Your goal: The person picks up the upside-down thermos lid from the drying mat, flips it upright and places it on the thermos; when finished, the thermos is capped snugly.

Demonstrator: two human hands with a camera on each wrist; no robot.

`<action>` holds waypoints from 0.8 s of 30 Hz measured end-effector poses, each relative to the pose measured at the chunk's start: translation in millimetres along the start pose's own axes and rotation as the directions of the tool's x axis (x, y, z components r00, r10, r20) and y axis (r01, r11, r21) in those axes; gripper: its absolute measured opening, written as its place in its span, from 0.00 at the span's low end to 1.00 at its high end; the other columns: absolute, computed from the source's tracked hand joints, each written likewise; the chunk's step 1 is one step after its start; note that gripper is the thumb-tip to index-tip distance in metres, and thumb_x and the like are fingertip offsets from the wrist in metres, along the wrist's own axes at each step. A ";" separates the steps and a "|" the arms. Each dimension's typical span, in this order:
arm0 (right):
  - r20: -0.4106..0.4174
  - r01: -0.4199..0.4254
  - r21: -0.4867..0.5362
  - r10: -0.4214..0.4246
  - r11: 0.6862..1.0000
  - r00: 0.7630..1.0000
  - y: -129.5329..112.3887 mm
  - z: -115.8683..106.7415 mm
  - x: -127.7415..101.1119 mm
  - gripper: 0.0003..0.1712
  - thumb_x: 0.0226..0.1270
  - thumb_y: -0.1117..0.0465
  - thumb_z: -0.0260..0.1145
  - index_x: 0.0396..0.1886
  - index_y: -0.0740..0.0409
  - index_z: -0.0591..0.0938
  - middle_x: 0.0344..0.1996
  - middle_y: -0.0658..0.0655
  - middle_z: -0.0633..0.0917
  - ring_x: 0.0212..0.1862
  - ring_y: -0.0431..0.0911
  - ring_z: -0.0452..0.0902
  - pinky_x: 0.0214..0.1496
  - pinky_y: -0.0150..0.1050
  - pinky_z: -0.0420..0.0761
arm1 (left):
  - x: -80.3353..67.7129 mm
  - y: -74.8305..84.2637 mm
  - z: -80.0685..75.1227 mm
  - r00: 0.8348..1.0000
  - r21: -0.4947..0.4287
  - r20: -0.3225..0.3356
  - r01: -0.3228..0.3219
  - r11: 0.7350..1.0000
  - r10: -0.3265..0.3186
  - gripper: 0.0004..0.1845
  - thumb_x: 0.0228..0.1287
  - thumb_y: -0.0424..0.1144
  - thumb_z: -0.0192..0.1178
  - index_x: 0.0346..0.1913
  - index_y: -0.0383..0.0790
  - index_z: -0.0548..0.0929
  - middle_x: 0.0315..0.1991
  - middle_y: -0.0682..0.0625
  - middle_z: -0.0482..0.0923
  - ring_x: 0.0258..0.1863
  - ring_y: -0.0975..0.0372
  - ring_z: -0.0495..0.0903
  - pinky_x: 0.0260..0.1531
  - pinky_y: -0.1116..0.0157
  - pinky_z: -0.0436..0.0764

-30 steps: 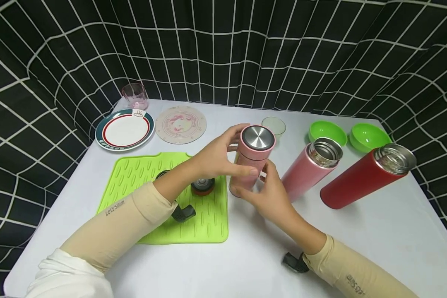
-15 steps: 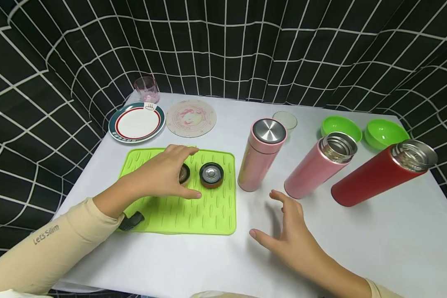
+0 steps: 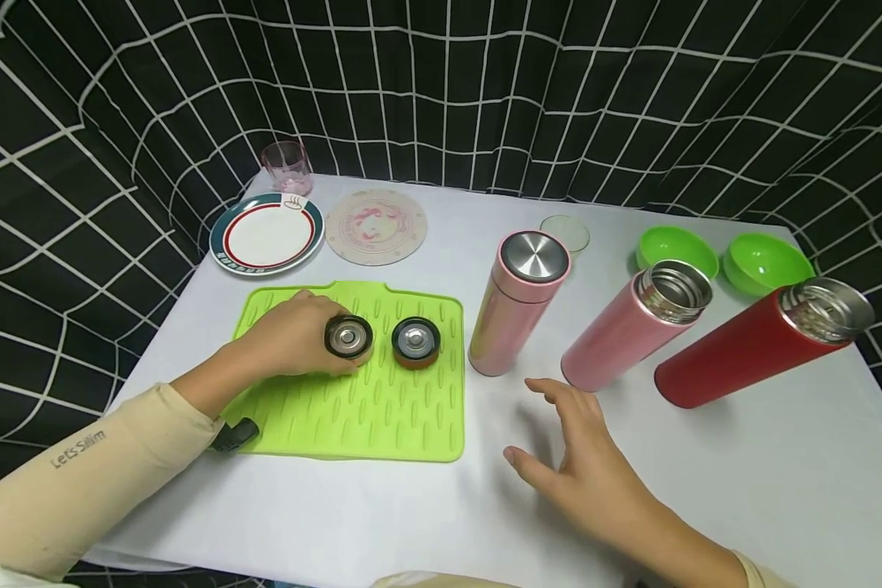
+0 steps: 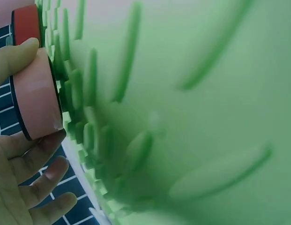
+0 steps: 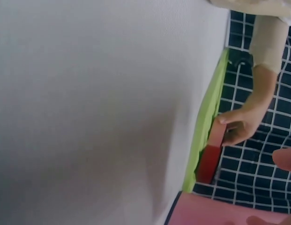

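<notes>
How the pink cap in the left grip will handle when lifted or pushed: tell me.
The pink cap is likely stiff: its round wall shows no dent under the left grip. Its smooth-looking side could slip a little. Short and wide, it probably won't tip lying flat, but might roll on its round side.

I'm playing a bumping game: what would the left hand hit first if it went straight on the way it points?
Probably the red lid on the green mat, just past the pink lid the left hand grips; the exact gap is hard to judge.
</notes>
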State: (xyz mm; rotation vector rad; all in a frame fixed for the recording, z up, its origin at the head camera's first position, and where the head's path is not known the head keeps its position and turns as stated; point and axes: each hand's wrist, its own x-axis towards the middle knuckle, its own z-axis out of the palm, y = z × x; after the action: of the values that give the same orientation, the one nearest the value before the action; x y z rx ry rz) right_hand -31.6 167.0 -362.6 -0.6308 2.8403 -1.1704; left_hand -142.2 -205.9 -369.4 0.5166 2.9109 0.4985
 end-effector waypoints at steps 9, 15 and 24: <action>0.010 0.051 0.039 -0.052 0.998 0.999 -0.2 -5.9 9.6 0.28 0.59 0.58 0.74 0.59 0.46 0.75 0.45 0.37 0.80 0.47 0.40 0.75 0.44 0.37 0.75 | -16.0 55.4 -18.7 0.981 -0.096 0.066 -0.175 0.980 0.182 0.38 0.39 0.56 0.78 0.55 0.43 0.81 0.46 0.55 0.78 0.45 0.62 0.77 0.47 0.59 0.77; 0.121 0.024 0.163 -0.044 0.986 0.992 -11.5 -7.8 17.7 0.19 0.66 0.53 0.69 0.55 0.45 0.79 0.34 0.36 0.82 0.38 0.36 0.77 0.40 0.37 0.76 | -26.1 117.1 -12.8 0.896 -0.015 0.007 -0.443 0.896 0.443 0.36 0.39 0.55 0.78 0.53 0.45 0.80 0.44 0.58 0.75 0.43 0.65 0.74 0.45 0.65 0.77; 0.393 -0.327 0.439 0.149 0.837 0.908 -23.0 -12.0 23.7 0.19 0.67 0.51 0.68 0.50 0.59 0.82 0.35 0.50 0.88 0.39 0.47 0.83 0.42 0.36 0.80 | -19.3 161.3 -2.6 0.742 -0.010 -0.042 -0.670 0.742 0.670 0.31 0.43 0.54 0.76 0.52 0.48 0.81 0.44 0.59 0.74 0.46 0.64 0.69 0.49 0.72 0.67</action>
State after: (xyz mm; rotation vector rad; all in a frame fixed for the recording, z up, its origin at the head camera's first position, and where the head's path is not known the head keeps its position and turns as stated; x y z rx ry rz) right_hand -46.9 151.7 -334.9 -0.3775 2.1215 -1.4866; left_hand -74.9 -70.7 -309.5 1.5920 2.6556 0.6172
